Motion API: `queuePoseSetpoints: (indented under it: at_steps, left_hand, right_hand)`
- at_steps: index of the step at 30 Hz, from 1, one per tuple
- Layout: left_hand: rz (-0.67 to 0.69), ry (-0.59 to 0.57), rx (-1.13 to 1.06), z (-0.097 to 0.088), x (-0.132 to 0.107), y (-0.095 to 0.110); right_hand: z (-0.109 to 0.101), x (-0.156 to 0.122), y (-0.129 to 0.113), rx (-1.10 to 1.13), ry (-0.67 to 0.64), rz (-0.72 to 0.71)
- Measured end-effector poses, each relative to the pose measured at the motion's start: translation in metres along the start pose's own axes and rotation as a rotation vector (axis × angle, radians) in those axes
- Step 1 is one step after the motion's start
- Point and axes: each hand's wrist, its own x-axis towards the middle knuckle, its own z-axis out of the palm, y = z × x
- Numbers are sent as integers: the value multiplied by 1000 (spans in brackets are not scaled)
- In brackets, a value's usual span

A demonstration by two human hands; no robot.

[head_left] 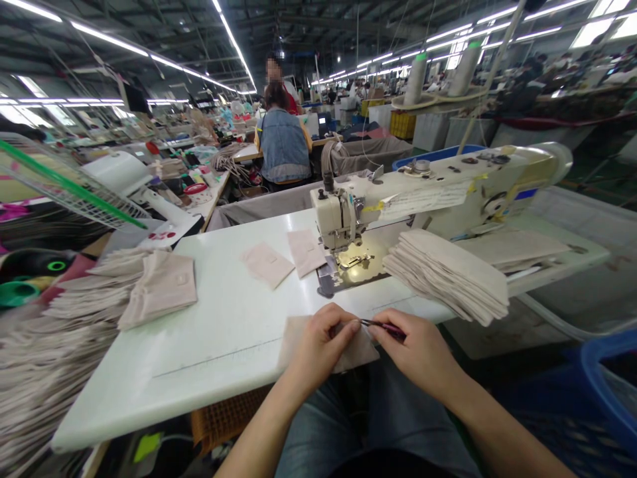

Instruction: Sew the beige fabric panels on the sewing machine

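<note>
At the near edge of the white flat surface (pixel 223 332), the left hand (pixel 318 342) is curling down onto a small flat beige fabric piece (pixel 292 337), thumb and fingers pinching its upper right part. The right hand (pixel 423 352) is pinching a slim dark-red-handled metal tool (pixel 382 326), whose tip is pointing at the left fingertips, almost touching them. The fabric piece is lying right at the surface's near edge, above the person's lap.

The work in hand seems to be fine picking at the cloth with the tool tip. Doing it well is probably a matter of the left hand stretching the cloth flat and taut where the tip is meeting it, with the tool lying low and shallow so it is catching only what it should. It also means working away from the fingertip rather than into it. Resting both wrists on the surface edge would be steadying the tip.

Further back, two loose beige fabric squares (pixel 267 264) are lying flat. A tall stack of folded beige fabric pieces (pixel 448 275) is leaning beside the cream industrial sewing machine (pixel 448 192) – near enough that a wide elbow could be nudging it. A second heap of beige pieces (pixel 159 289) is lying to the left. Beyond, a seated person in a denim vest (pixel 283 143) is facing away.
</note>
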Motion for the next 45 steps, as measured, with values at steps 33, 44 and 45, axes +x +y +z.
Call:
queuePoseSetpoints:
  at_steps: [33,44,45]
  left_hand:
    - [-322,-20,307,-48,-1,-13]
    - [-271,82,113,-61,51,-55]
    - [-236,71,197,-60,65,-58]
  right_hand:
    - [-13,14,30,276,349,234]
    - [12,-5,50,199,144,220]
    - [17,-9,48,203,121,195]
